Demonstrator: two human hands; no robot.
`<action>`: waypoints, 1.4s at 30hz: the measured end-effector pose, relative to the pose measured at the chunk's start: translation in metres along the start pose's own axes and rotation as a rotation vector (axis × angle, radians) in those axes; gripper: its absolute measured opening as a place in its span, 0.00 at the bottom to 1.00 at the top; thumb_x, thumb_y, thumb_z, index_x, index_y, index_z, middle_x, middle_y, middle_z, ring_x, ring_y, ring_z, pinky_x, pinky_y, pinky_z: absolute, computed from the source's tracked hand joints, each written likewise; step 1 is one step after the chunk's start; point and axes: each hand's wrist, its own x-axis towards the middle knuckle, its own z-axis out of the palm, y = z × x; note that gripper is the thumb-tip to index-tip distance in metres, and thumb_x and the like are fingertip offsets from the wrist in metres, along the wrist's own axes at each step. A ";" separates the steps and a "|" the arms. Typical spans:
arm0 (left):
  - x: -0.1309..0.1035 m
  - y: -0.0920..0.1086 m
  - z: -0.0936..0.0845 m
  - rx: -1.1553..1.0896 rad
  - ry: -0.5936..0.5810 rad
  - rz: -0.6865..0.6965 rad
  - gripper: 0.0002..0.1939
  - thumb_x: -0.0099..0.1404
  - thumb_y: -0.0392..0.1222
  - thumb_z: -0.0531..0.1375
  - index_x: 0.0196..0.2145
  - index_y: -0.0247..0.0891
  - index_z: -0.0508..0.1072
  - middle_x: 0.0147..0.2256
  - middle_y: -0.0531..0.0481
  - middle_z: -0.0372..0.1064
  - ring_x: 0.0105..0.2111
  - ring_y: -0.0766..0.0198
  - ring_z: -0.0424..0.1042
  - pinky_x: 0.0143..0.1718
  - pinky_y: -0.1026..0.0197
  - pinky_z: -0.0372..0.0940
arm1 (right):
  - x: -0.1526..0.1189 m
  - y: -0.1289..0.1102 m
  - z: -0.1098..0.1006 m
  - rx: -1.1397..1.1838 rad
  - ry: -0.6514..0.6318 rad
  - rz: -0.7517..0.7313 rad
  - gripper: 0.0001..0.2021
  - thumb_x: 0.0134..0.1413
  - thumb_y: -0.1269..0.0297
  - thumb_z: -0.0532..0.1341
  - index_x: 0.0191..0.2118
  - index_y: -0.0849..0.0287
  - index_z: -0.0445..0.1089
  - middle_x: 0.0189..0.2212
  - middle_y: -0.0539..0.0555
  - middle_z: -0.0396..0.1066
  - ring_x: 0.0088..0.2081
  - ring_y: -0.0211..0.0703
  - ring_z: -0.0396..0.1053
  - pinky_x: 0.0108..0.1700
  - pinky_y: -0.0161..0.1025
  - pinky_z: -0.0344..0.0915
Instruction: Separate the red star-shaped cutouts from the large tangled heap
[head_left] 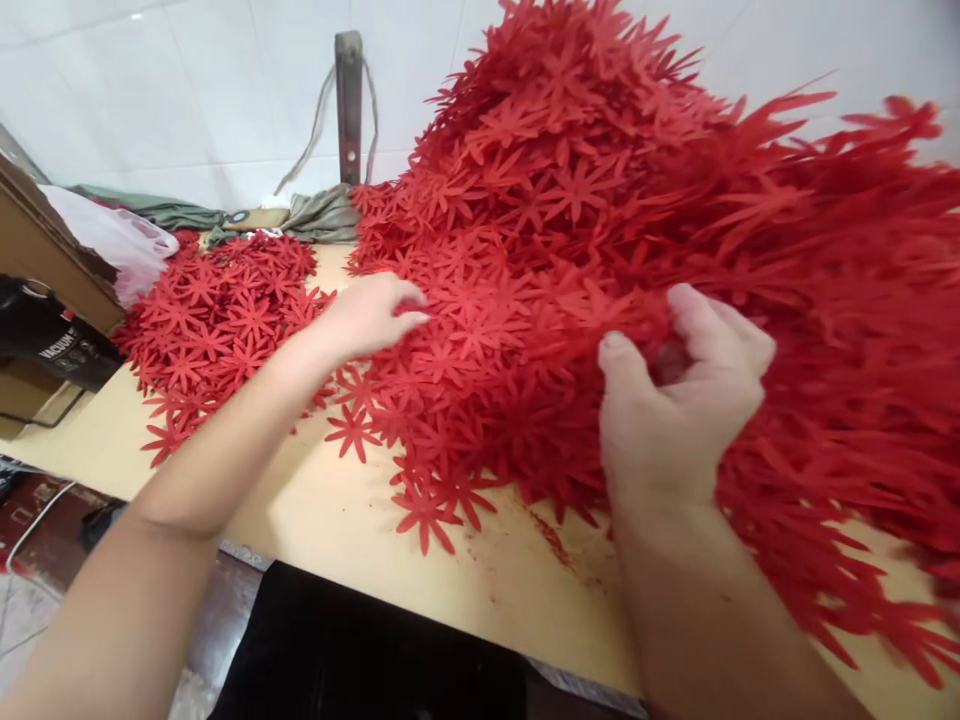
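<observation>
A big heap of red flower-shaped cut-outs (570, 190), with narrow petals, rises against the wall and spreads across the table. At the heap's left edge is my left hand (379, 312), its thumb and forefinger apart with no cut-out visible between them. My right hand (682, 390) is over the front of the heap, thumb and fingers spread apart. Red petals show in the gap, and I see none gripped. A smaller pile of the same red cut-outs (225, 310) lies beyond my left forearm.
The pale tabletop (322, 530) has red crumbs near its front. At the left are a cardboard box (45, 210), a white plastic bag (120, 235) and a black object marked VACUUM (52, 335). A dark upright bar (349, 110) and crumpled green cloth (322, 215) are by the tiled wall.
</observation>
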 end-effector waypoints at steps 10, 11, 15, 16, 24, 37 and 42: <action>-0.043 -0.094 0.006 0.590 -0.093 -0.189 0.24 0.68 0.48 0.49 0.57 0.35 0.68 0.57 0.38 0.64 0.57 0.47 0.63 0.55 0.46 0.61 | -0.006 0.000 0.008 -0.178 -0.017 -0.412 0.13 0.49 0.60 0.60 0.38 0.58 0.77 0.41 0.60 0.77 0.46 0.52 0.72 0.53 0.55 0.64; -0.043 -0.095 0.008 0.600 -0.068 -0.182 0.23 0.68 0.46 0.47 0.56 0.35 0.68 0.55 0.38 0.66 0.55 0.47 0.64 0.54 0.47 0.62 | -0.006 0.000 0.009 -0.175 -0.014 -0.406 0.12 0.49 0.60 0.60 0.37 0.58 0.77 0.39 0.60 0.77 0.45 0.51 0.72 0.52 0.55 0.65; -0.034 -0.099 0.003 0.499 -0.010 -0.204 0.25 0.70 0.47 0.43 0.56 0.34 0.68 0.50 0.37 0.69 0.52 0.51 0.68 0.53 0.52 0.62 | -0.007 -0.006 0.007 -0.157 -0.033 -0.347 0.11 0.49 0.61 0.59 0.34 0.58 0.77 0.36 0.60 0.78 0.42 0.51 0.74 0.50 0.55 0.66; -0.032 -0.101 -0.001 0.436 0.033 -0.221 0.26 0.71 0.47 0.42 0.57 0.34 0.67 0.51 0.37 0.69 0.52 0.52 0.68 0.55 0.52 0.61 | -0.008 -0.009 0.006 -0.152 -0.046 -0.339 0.12 0.50 0.61 0.58 0.34 0.58 0.77 0.36 0.60 0.78 0.42 0.51 0.74 0.50 0.54 0.66; -0.017 -0.070 -0.027 -0.628 0.373 -0.434 0.19 0.71 0.40 0.42 0.52 0.27 0.62 0.45 0.35 0.70 0.32 0.68 0.70 0.42 0.59 0.67 | -0.012 -0.049 -0.009 -0.081 -0.164 -0.456 0.11 0.52 0.62 0.58 0.36 0.61 0.76 0.36 0.63 0.78 0.42 0.52 0.75 0.50 0.57 0.68; -0.005 0.102 0.032 -0.914 -0.076 0.074 0.26 0.64 0.63 0.47 0.21 0.40 0.64 0.22 0.51 0.67 0.25 0.65 0.69 0.36 0.57 0.67 | 0.015 -0.086 0.008 0.549 -0.211 0.347 0.29 0.33 0.33 0.64 0.29 0.57 0.72 0.36 0.62 0.74 0.42 0.55 0.74 0.47 0.59 0.69; -0.001 0.112 0.040 -0.953 -0.081 0.019 0.30 0.61 0.69 0.45 0.20 0.40 0.65 0.26 0.48 0.69 0.28 0.63 0.69 0.34 0.58 0.67 | 0.015 -0.097 0.006 0.511 -0.303 0.463 0.30 0.46 0.33 0.54 0.32 0.58 0.72 0.35 0.64 0.75 0.44 0.57 0.74 0.51 0.61 0.68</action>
